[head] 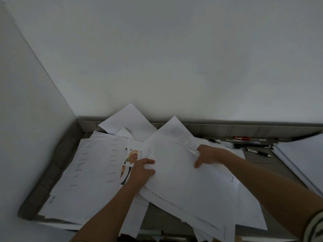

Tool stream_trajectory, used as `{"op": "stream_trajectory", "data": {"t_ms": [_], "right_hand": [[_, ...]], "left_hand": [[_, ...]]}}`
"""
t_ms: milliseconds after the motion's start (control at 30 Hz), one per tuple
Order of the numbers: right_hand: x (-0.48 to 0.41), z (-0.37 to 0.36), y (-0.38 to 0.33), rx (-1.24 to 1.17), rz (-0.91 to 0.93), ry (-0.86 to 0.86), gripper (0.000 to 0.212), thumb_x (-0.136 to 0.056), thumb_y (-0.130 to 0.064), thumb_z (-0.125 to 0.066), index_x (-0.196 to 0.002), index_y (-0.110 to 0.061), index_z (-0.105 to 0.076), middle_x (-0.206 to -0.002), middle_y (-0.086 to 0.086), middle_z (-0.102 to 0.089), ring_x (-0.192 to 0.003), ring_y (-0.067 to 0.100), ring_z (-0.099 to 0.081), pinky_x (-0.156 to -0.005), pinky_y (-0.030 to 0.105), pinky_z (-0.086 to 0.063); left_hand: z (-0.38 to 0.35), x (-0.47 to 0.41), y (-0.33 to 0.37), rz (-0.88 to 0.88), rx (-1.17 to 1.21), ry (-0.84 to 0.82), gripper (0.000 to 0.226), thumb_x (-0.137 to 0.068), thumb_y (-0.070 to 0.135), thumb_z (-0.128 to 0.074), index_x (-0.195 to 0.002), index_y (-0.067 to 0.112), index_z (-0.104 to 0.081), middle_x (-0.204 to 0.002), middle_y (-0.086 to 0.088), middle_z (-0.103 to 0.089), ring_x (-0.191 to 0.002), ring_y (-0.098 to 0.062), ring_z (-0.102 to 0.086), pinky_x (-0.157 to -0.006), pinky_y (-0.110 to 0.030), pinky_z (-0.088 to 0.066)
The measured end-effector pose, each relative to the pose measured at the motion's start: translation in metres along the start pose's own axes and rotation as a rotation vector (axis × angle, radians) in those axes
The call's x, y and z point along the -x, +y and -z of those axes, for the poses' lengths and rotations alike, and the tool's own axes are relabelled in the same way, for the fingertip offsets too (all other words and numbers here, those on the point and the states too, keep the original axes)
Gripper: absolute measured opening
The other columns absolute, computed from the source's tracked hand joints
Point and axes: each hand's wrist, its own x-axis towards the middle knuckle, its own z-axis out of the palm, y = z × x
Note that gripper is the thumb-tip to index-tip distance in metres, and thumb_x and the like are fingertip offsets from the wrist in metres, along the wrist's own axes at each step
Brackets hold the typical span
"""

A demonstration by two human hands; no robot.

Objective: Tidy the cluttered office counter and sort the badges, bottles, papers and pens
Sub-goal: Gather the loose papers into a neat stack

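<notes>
- Lowest right, a striped sleeve cuff (314, 227) covers the right arm.
- Between both hands, loose white papers (183, 180) form a messy, overlapping sheaf, blank on top, lying on the grey counter (262, 165).
- At the sheaf's left edge the left hand (142, 169) grips it, thumb on top and fingers curled round.
- At the far right edge the right hand (208, 155) pinches it, thumb pressed on the top sheet.
- Beside the left hand lie a printed list sheet (92, 165) and a food picture page (133, 156).
- Farther back right, several pens (251, 146) lie near the wall, next to a second paper stack (300, 154).
</notes>
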Motion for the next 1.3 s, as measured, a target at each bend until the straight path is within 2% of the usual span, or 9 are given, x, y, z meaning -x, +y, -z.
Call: {"op": "stream_trajectory", "data": {"t_ms": [167,267,333,433,667,800,1067,1200,1300], "right_hand": [[0.028,0.028,-0.002,-0.174,0.139,0.157,0.035,-0.076,-0.018,-0.08,-0.105,-0.011,-0.061,-0.103,0.008,-0.063,-0.092,0.024,-0.062,-0.078,0.031,-0.051],[0.049,0.061,-0.003,-0.457,0.25,0.293,0.035,-0.074,-0.021,-0.083,-0.103,-0.01,-0.066,-0.095,0.006,-0.07,-0.084,0.022,-0.068,-0.072,0.033,-0.056],[0.061,0.075,-0.007,-0.648,0.341,0.337,0.044,-0.072,-0.022,-0.084,-0.108,-0.004,-0.067,-0.099,0.01,-0.072,-0.088,0.027,-0.07,-0.079,0.04,-0.059],[0.076,0.078,-0.02,-0.907,0.483,0.316,0.048,-0.068,-0.019,-0.083,-0.111,-0.003,-0.068,-0.105,0.012,-0.073,-0.095,0.03,-0.071,-0.084,0.047,-0.057],[0.076,0.059,-0.015,-1.029,0.539,0.189,0.048,-0.062,-0.017,-0.082,-0.108,-0.01,-0.069,-0.11,0.012,-0.072,-0.097,0.029,-0.07,-0.077,0.04,-0.059],[0.065,0.048,0.0,-1.036,0.526,0.209,0.074,-0.045,-0.03,-0.095,-0.111,-0.009,-0.069,-0.111,0.013,-0.071,-0.1,0.032,-0.069,-0.086,0.048,-0.056],[0.059,0.036,0.001,-1.169,0.559,0.215,0.049,-0.067,-0.011,-0.085,-0.113,-0.006,-0.068,-0.112,0.015,-0.07,-0.104,0.035,-0.066,-0.084,0.046,-0.056],[0.052,0.006,0.008,-1.085,0.383,0.14,0.066,-0.057,-0.018,-0.091,-0.117,-0.006,-0.065,-0.109,0.009,-0.073,-0.102,0.029,-0.069,-0.085,0.041,-0.057],[0.05,0.0,-0.002,-1.03,0.376,0.237,0.054,-0.063,-0.024,-0.087,-0.112,-0.012,-0.067,-0.11,0.01,-0.072,-0.099,0.026,-0.069,-0.087,0.045,-0.056]], "left_hand": [[0.014,0.001,0.02,-0.051,0.149,0.181,0.064,-0.079,0.027,-0.077,-0.135,0.02,-0.047,-0.122,0.0,-0.049,-0.109,-0.018,-0.05,-0.091,-0.033,-0.044],[0.033,0.002,0.044,-0.045,0.362,0.269,0.094,-0.063,0.042,-0.086,-0.142,0.021,-0.039,-0.129,-0.005,-0.054,-0.116,-0.026,-0.055,-0.098,-0.05,-0.047],[0.04,0.004,0.065,-0.095,0.45,0.182,0.082,-0.066,0.033,-0.087,-0.136,0.015,-0.047,-0.121,-0.013,-0.063,-0.11,-0.032,-0.062,-0.091,-0.058,-0.049],[0.04,0.013,0.103,-0.237,0.519,0.001,0.045,-0.067,0.016,-0.08,-0.109,0.013,-0.064,-0.104,-0.005,-0.073,-0.099,-0.026,-0.069,-0.079,-0.036,-0.058],[0.041,0.016,0.116,-0.325,0.44,-0.039,0.03,-0.07,0.008,-0.081,-0.097,0.015,-0.071,-0.099,-0.004,-0.075,-0.092,-0.02,-0.071,-0.082,-0.033,-0.057],[0.031,0.015,0.104,-0.274,0.422,-0.081,0.046,-0.061,0.014,-0.088,-0.103,0.008,-0.07,-0.102,-0.009,-0.074,-0.095,-0.027,-0.071,-0.083,-0.041,-0.057],[0.02,0.018,0.118,-0.275,0.507,-0.039,0.03,-0.072,0.005,-0.079,-0.1,0.008,-0.069,-0.098,-0.009,-0.074,-0.089,-0.026,-0.071,-0.075,-0.039,-0.059],[0.012,0.021,0.091,-0.192,0.477,-0.045,0.047,-0.065,0.011,-0.086,-0.108,0.006,-0.068,-0.106,-0.012,-0.072,-0.096,-0.029,-0.069,-0.083,-0.042,-0.057],[0.012,0.024,0.087,-0.185,0.494,-0.046,0.046,-0.066,0.007,-0.085,-0.109,0.007,-0.067,-0.104,-0.011,-0.072,-0.099,-0.03,-0.068,-0.088,-0.043,-0.055]]}}
